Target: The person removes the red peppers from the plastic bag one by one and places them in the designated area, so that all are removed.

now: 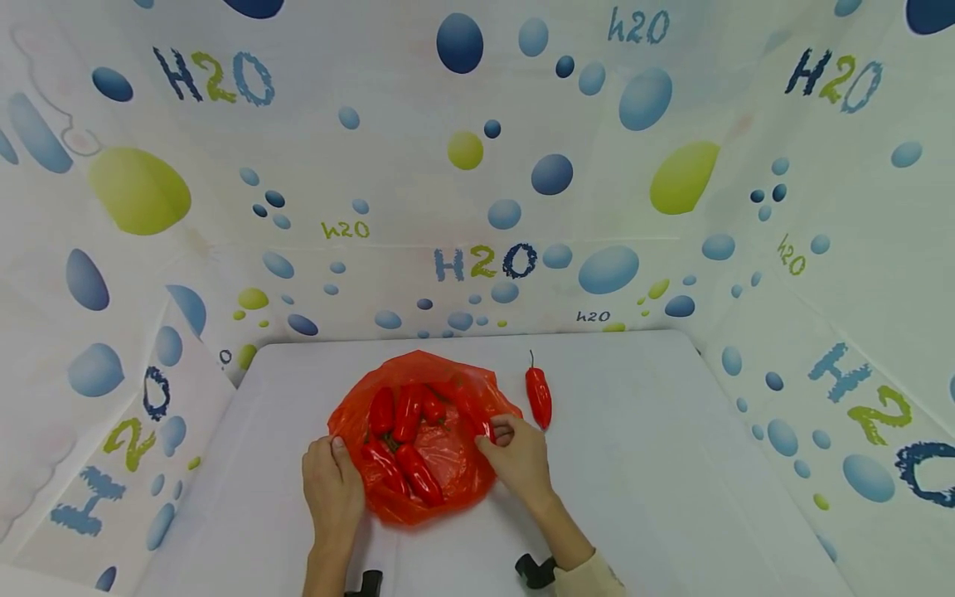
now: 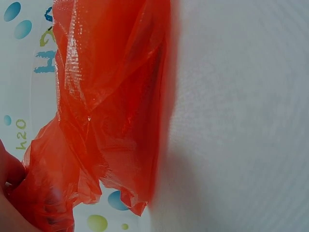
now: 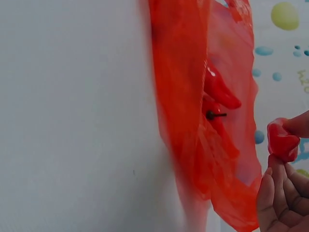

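A thin red plastic bag point(image 1: 406, 512) lies with its mouth wide, and several glossy red peppers point(image 1: 408, 412) show inside it. At the bag's left rim, my left hand point(image 1: 332, 481) pinches the plastic between thumb and fingers; the left wrist view has the bunched film point(image 2: 53, 174) by that hand. My right hand point(image 1: 524, 460) holds one red pepper point(image 3: 282, 142) by its end between thumb and fingertips, over the bag's right edge. Beyond the right hand, a single red pepper point(image 1: 538, 400) lies on the table with its stem pointing away.
The white table point(image 1: 656, 464) extends on both sides of the bag. Printed sheets point(image 1: 403, 182) with drops and lettering stand behind and beside it. Black wrist mounts point(image 1: 534, 572) show near both forearms.
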The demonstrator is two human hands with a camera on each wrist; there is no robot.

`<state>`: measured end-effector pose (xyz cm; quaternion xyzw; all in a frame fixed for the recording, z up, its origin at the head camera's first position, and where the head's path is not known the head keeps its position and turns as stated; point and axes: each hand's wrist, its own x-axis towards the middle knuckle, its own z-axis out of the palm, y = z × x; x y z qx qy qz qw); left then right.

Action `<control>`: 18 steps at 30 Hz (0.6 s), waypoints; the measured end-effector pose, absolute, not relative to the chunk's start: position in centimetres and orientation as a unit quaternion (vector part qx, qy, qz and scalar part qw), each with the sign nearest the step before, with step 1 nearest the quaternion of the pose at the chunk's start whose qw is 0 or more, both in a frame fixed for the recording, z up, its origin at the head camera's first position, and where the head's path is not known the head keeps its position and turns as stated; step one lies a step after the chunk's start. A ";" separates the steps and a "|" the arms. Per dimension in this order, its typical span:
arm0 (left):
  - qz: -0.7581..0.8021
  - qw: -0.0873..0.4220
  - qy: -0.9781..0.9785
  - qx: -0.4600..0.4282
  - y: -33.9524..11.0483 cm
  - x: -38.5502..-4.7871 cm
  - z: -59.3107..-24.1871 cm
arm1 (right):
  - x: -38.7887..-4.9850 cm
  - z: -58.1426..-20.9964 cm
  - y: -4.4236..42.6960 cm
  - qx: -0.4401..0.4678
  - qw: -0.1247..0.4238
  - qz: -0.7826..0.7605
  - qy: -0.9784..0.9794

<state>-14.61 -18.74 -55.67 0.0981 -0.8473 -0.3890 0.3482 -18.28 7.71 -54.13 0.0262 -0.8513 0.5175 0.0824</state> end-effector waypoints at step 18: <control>-0.387 0.362 -0.843 0.089 -18.9 -14.7 -55.9 | -20.3 -53.9 10.1 -0.037 0.105 0.520 -0.847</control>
